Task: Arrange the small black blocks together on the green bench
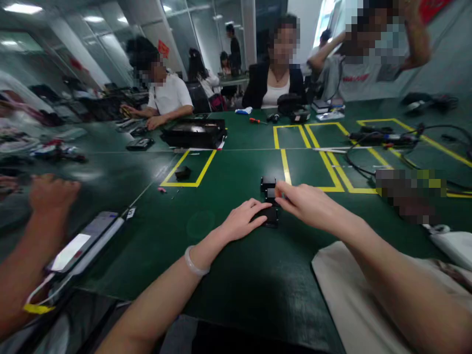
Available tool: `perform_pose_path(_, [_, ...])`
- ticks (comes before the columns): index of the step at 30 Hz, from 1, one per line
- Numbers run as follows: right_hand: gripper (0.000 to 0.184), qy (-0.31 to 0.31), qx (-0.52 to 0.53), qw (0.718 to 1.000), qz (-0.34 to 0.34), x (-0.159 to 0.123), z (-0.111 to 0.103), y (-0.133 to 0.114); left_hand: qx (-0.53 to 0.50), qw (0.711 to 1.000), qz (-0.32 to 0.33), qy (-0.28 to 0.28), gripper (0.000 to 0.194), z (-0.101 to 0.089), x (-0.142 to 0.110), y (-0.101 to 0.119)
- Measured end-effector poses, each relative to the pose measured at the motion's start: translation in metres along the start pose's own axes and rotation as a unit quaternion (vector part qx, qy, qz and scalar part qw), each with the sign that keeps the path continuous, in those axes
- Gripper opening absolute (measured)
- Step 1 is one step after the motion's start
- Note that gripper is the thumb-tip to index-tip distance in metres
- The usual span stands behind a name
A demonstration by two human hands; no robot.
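Observation:
Three small black blocks stand in a row on the green table: a far block (268, 183), a middle block (271, 194) and a near block (272, 217). My left hand (241, 220) has its thumb and index finger on the left side and far edge of the near block, holding it against the table. Beside the middle block, the fingertips of my right hand (300, 201) are pinched together. Whatever is between them is too small and blurred to make out. A pale bracelet (196, 261) circles my left wrist.
Yellow tape outlines (283, 167) mark the green table (228, 285). A black part (183, 172) lies inside one. Farther back stands a black case (195, 132). Cables (387, 137) and a pale cloth bag (335, 285) are at right. A phone (83, 241) and another person's arm (40, 236) are at left.

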State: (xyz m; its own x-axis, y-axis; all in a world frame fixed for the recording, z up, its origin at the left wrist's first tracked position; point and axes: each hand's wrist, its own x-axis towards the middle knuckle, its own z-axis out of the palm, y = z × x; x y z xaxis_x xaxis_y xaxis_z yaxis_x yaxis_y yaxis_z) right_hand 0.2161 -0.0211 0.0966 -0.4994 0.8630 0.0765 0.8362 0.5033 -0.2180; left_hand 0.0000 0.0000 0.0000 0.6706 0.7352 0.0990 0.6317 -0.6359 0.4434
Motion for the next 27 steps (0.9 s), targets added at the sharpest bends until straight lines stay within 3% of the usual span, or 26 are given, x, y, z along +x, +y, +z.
perform_pose_path(27, [0.015, 0.001, 0.003, 1.000, 0.002, -0.0006, 0.0013, -0.0010, -0.006, 1.000, -0.002, 0.002, 0.041, -0.0004, -0.0002, 0.0001])
